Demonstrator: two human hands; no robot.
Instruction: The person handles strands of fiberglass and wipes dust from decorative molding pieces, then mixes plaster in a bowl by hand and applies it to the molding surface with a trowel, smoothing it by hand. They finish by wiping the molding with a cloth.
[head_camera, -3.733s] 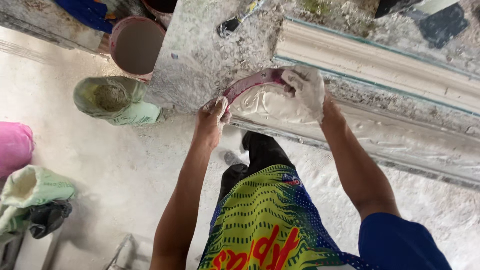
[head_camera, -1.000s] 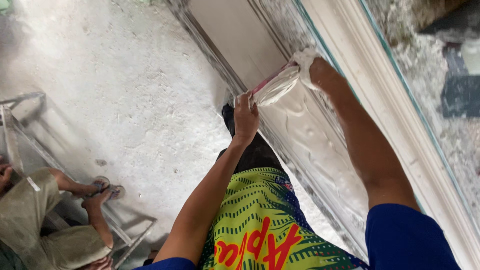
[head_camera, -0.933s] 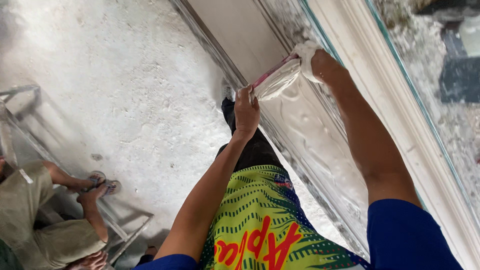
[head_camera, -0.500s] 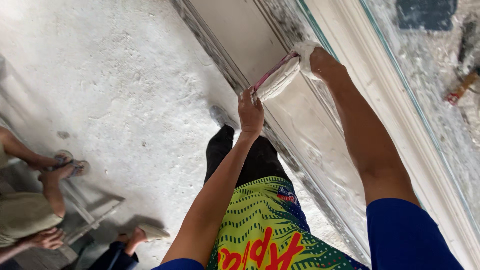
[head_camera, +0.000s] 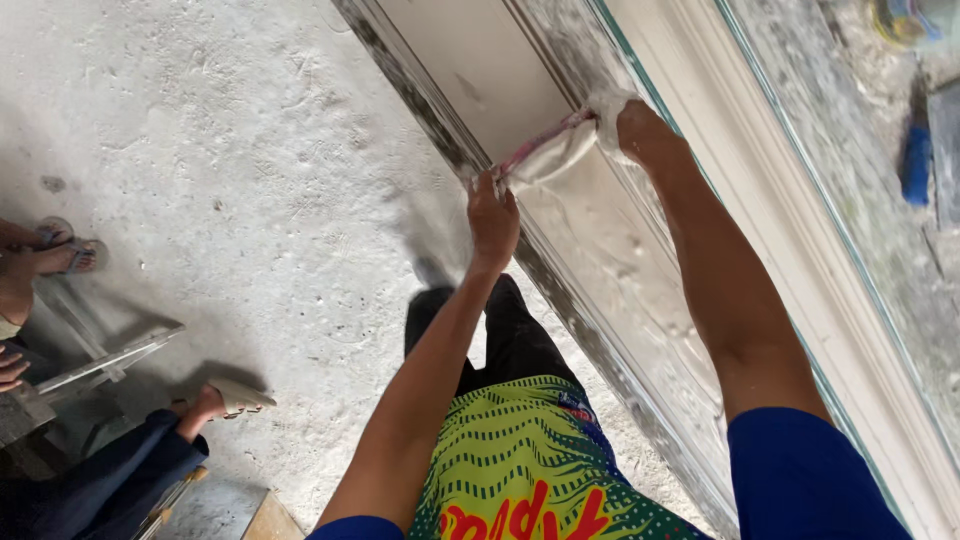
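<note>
Plaster-caked scraper (head_camera: 545, 150), hands (head_camera: 495, 215) slid farther along

Both hands (head_camera: 495, 215) with the pink-edged scraper (head_camera: 545, 155) now farther along the long plaster mould (head_camera: 600, 260).

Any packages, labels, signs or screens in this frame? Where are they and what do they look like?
No packages, signs or screens.
Printed lettering: on the person's shorts, bottom centre; large red letters on a yellow-green patterned cloth.
Small patch: on the shorts' right side; red and blue, too small to tell more.

Scraper (head_camera: 545, 150) spans the mould (head_camera: 620, 260), between left hand (head_camera: 493, 222) and right hand (head_camera: 640, 130); moulding (head_camera: 800, 260) beyond.
</note>
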